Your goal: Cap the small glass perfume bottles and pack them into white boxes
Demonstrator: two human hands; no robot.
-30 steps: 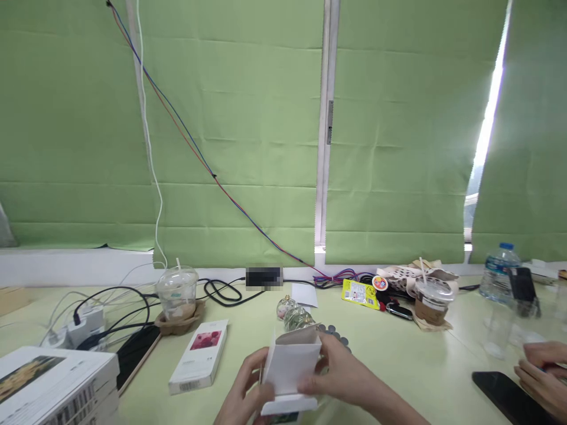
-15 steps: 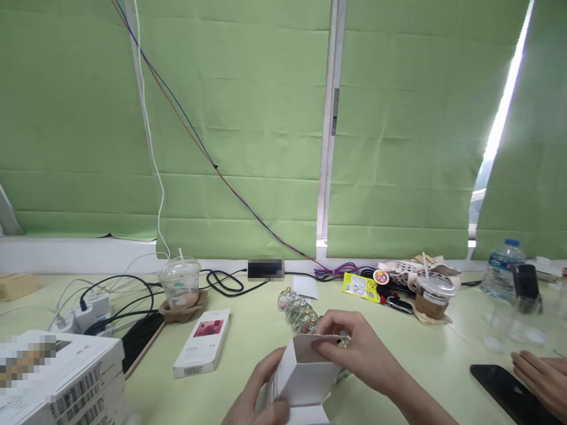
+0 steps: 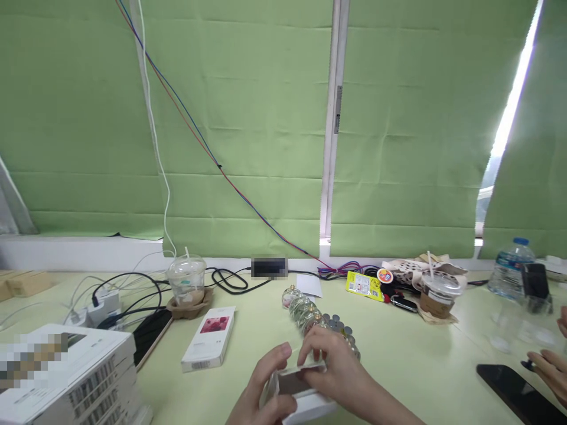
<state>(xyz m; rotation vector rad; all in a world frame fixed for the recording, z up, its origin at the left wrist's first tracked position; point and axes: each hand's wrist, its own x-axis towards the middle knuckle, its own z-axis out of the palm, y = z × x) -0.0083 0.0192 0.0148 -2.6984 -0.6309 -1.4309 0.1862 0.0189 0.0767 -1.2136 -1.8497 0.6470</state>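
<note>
Low at the front, a white cardboard box (image 3: 310,407) is tilted so its open end shows. My left hand (image 3: 261,392) grips it from the left, thumb and fingers on either side of the opening. At the right of that opening, my right hand (image 3: 339,366) is closed on the box's upper edge, its thumb reaching inside. Just behind lies a row of clear, greenish, round items (image 3: 303,311) with gold bits. Several small grey discs (image 3: 339,323) sit beside the row, partly hidden by my right hand.
At left are stacked white boxes (image 3: 97,378), a flat white box with a pink picture (image 3: 208,341), and a plastic cup (image 3: 186,283) among cables. Rightward stand another drink cup (image 3: 438,298), a water bottle (image 3: 511,268), a phone (image 3: 522,392) and another person's hand (image 3: 549,372).
The box has tipped and dropped lower, and its raised flap no longer shows. My right hand has shifted slightly left and down, uncovering the grey discs. The view has turned slightly left.
</note>
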